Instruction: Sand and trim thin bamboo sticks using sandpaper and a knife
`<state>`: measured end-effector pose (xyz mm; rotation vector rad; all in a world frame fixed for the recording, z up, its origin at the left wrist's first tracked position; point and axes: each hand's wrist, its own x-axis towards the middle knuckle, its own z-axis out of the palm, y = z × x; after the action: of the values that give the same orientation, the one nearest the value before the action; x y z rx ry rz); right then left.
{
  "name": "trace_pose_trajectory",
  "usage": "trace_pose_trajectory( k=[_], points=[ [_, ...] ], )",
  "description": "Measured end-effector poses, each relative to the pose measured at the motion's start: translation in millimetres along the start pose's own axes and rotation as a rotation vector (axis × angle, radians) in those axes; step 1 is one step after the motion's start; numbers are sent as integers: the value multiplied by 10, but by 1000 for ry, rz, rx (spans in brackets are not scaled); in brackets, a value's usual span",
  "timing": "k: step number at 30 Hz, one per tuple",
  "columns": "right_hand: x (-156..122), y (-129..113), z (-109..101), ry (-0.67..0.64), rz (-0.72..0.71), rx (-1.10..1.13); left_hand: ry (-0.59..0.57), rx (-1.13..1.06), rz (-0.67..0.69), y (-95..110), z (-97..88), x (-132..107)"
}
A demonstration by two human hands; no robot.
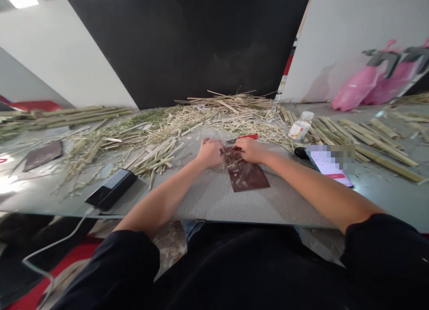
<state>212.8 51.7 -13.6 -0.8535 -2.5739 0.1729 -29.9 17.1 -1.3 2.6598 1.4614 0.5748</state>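
Observation:
My left hand point(210, 151) and my right hand point(250, 150) rest close together on the grey table point(208, 193), both with fingers curled. Between them lies a thin pale sliver over the top end of a dark brown sheet point(247, 174). What each hand pinches is too small to name. A red-handled tool point(247, 136) lies just behind my right hand. Pale split bamboo strips point(214, 117) are heaped right behind both hands.
A black power bank point(112, 188) with a white cable lies front left. A phone point(330, 167) sits right of my right arm, a small clear bottle point(300, 127) behind it. Green bamboo poles point(368, 140) lie right and far left. Pink spray bottles point(365, 79) stand back right.

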Motion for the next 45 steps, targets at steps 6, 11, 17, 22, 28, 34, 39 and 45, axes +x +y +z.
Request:
trace_pose_trajectory(
  k=[6,11,17,22,28,34,39,45],
  points=[
    [-99,130,-134,-157,101,-21,-31,-4,-18,23,-12,-26],
    [-38,34,-112,-253,17,-143,-193,1,-17,145,-19,-60],
    [-64,49,-99,-244,-8,-299,-317,48,-36,171,9,-46],
    [-158,311,-161,-250,101,-297,-334,39,-60,205,-35,-30],
    [-27,35,-6,-251,-13,-242,-322,48,-55,199,-27,-22],
    [-109,211,-104,-248,125,-228,-338,34,-52,173,-5,-16],
    [0,-125,32,-274,-54,-182,-315,28,-56,156,24,-18],
    [-138,284,-104,-238,91,-168,-339,8,-62,167,16,-27]
  ],
)
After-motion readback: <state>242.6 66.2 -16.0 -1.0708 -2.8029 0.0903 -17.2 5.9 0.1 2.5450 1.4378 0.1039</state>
